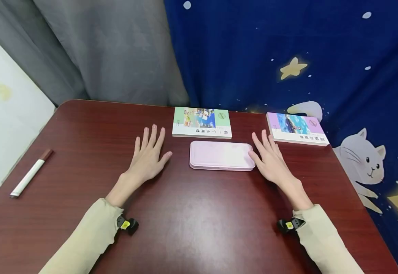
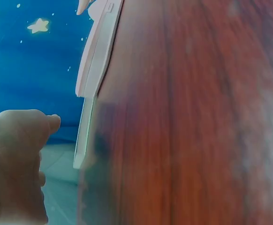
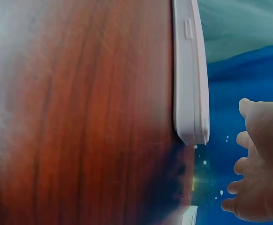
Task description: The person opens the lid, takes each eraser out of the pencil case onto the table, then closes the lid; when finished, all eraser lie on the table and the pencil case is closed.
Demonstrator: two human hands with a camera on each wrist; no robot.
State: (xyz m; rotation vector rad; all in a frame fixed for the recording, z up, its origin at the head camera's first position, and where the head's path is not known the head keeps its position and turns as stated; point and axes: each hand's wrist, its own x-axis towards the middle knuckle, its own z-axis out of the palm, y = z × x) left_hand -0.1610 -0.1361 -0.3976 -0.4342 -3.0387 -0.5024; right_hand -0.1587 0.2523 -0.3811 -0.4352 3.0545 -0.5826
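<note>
The right hand hovers with a wide grip, fingers spread and holding nothing, by the right end of a closed pink pencil case on the table. The left hand, its grip equally wide, hovers left of the case. Beyond it lies a green-covered book; a purple-covered book lies farther right, a white marker far left.

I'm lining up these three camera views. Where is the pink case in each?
Head: the pink case lies just right of the middle, seen whole except where the right hand's thumb overlaps its right end.
Left wrist: the case is upper left of centre, edge-on, running off the top.
Right wrist: the case is upper right of centre, also cut off at the top.
Shared landmark: the blue curtain.
</note>
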